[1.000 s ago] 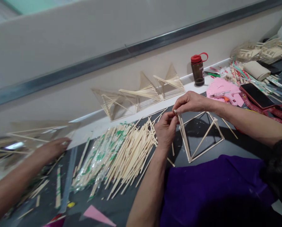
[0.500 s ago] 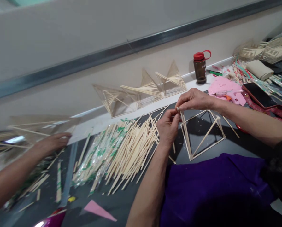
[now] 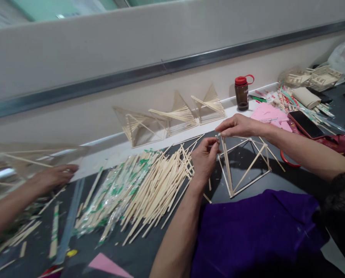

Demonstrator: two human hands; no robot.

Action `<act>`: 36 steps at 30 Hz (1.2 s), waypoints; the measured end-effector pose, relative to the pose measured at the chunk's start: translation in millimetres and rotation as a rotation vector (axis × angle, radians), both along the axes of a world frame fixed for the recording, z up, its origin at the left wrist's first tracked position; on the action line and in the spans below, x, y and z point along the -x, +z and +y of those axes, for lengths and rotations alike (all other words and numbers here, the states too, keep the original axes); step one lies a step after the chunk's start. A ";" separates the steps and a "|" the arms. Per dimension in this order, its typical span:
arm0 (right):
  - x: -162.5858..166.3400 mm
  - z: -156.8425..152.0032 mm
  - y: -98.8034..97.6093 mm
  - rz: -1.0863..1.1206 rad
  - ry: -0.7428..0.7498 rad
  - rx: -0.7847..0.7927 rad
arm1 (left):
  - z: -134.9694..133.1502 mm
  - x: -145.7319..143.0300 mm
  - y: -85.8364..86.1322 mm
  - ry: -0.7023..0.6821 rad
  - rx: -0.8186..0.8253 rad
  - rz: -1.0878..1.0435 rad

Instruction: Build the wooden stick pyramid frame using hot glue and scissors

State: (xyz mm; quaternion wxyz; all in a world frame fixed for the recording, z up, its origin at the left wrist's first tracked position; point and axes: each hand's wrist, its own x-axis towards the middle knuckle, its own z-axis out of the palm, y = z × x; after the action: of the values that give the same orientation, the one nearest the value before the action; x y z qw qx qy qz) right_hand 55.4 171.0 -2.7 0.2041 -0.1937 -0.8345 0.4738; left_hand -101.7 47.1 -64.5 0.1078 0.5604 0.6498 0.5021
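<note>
My left hand [image 3: 205, 157] pinches the top corner of an open frame of wooden sticks [image 3: 248, 170], with thumb and fingertips closed on the joint. Above the same corner, my right hand [image 3: 238, 125] reaches in from the right; its thumb and fingertips grip the stick ends there. The frame stands tilted on the dark table, and its far corners are bare of hands. Left of my left hand lies a heap of loose wooden chopsticks [image 3: 155, 193], beside chopsticks in clear wrappers with green print [image 3: 117, 189].
Finished stick models [image 3: 178, 112] lean along the wall. A red-lidded bottle [image 3: 241, 94], pink foam [image 3: 268, 112] and a phone [image 3: 305, 124] are at the right. Another person's hand [image 3: 52, 178] is at the left. Purple cloth [image 3: 256, 227] lies in front of me.
The view has shifted slightly. My right hand's fingers have lifted and straightened a little at the corner. The left hand keeps its pinch there.
</note>
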 end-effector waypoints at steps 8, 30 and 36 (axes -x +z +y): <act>1.8 -4.2 3.3 0.065 0.018 0.065 | 0.2 -1.7 1.4 -0.002 -0.007 -0.020; -156.7 -9.3 10.3 -0.295 -0.767 -0.064 | 8.6 5.7 -2.3 0.016 0.010 -0.070; -164.9 -2.9 -18.0 -0.800 -0.846 -0.201 | 10.8 8.7 -3.7 0.024 0.006 -0.028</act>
State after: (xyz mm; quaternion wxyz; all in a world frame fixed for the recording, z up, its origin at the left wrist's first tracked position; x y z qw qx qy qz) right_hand 220.4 168.2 -20.8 0.0623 -0.6531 -0.7375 0.1600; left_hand -110.4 57.9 -68.2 0.1124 0.5450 0.6565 0.5092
